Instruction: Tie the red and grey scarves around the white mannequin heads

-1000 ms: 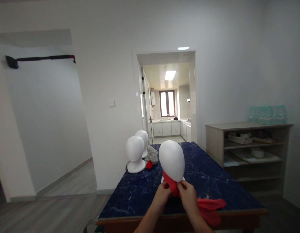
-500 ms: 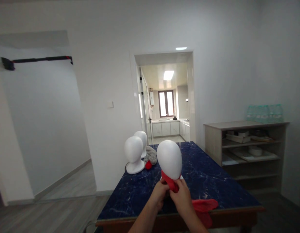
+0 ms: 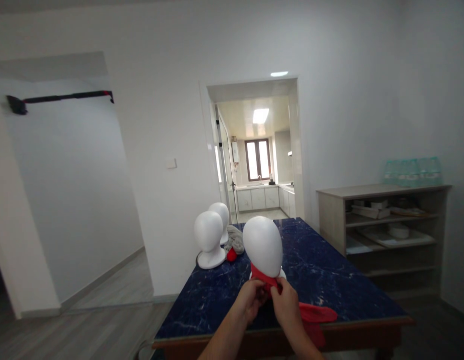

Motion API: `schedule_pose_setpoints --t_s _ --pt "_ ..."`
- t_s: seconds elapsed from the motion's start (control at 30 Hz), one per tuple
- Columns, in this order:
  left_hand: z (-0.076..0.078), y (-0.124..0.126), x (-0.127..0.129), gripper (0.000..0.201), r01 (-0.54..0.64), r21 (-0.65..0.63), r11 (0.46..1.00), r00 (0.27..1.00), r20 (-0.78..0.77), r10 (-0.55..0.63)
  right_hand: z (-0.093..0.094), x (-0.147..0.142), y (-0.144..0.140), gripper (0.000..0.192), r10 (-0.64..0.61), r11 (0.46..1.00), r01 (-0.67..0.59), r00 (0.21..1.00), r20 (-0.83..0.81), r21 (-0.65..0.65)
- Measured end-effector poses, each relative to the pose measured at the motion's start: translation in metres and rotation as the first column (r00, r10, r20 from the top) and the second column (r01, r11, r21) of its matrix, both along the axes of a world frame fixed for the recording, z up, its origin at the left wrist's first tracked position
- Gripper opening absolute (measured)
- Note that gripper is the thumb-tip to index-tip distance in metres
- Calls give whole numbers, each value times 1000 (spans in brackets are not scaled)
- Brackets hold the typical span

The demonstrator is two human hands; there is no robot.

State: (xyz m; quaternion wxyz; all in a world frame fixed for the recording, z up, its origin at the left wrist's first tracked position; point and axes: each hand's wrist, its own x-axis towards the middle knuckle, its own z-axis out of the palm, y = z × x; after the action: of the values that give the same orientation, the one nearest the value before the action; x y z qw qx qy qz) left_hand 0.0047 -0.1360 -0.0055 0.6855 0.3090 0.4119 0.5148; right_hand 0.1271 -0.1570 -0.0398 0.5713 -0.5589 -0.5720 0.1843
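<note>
A white mannequin head (image 3: pixel 262 245) stands on the table straight ahead of me. Round its neck goes a red scarf (image 3: pixel 260 274), part of which hangs over the table's front edge to the right. My left hand (image 3: pixel 251 299) pinches the scarf at the left front of the neck. On the other side, my right hand (image 3: pixel 285 301) is closed on the scarf too, close below the head's chin. Both hands hide much of the neck and the cloth between them.
The blue marbled table (image 3: pixel 329 285) has a brown wooden edge. Two more white heads (image 3: pixel 208 232) stand at its left, beside grey knitted cloth (image 3: pixel 235 240) and a small red item (image 3: pixel 232 255). A shelf unit (image 3: pixel 331 220) carrying bottles (image 3: pixel 412 172) is at the right.
My right hand has shifted slightly up and right with the scarf in its fingers. The left hand still grips the scarf near the same place. My view has moved a little.
</note>
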Motion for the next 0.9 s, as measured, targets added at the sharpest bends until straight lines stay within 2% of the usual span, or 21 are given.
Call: schedule_pose_setpoints --t_s 0.07,0.13,0.2,0.3,0.37,0.5,0.63,0.77,0.9 --pt "2 2 -1 11 -11 -59 998 1000 -22 10 -2 8 3 27 10 1000 -10 1000 18 -21" --pt "5 3 -3 7 26 -71 997 998 -55 -30 0 15 5 24 -10 1000 11 997 83 -8" --pt "9 2 -6 16 97 -35 995 990 -102 -100 4 20 5 18 -94 996 89 974 204 33" --pt "16 1 -8 40 193 37 980 966 -184 -183 10 19 0 16 -260 965 221 887 382 143" --pt "20 0 -8 43 221 41 974 953 -224 -207 11 13 -5 21 -273 958 201 860 430 207" --pt "26 0 -8 21 230 -19 973 951 -207 -229 4 1 -15 38 -95 976 4 908 408 217" --pt "28 0 -12 9 263 -77 962 955 -119 -271 -3 0 -21 46 -5 977 -69 938 347 203" --pt "25 0 -22 14 338 -96 936 941 0 -340 0 11 -25 30 78 979 -134 944 320 155" --pt "18 -1 -29 24 323 -70 944 946 28 -322 10 26 -31 13 311 936 -340 922 230 95"
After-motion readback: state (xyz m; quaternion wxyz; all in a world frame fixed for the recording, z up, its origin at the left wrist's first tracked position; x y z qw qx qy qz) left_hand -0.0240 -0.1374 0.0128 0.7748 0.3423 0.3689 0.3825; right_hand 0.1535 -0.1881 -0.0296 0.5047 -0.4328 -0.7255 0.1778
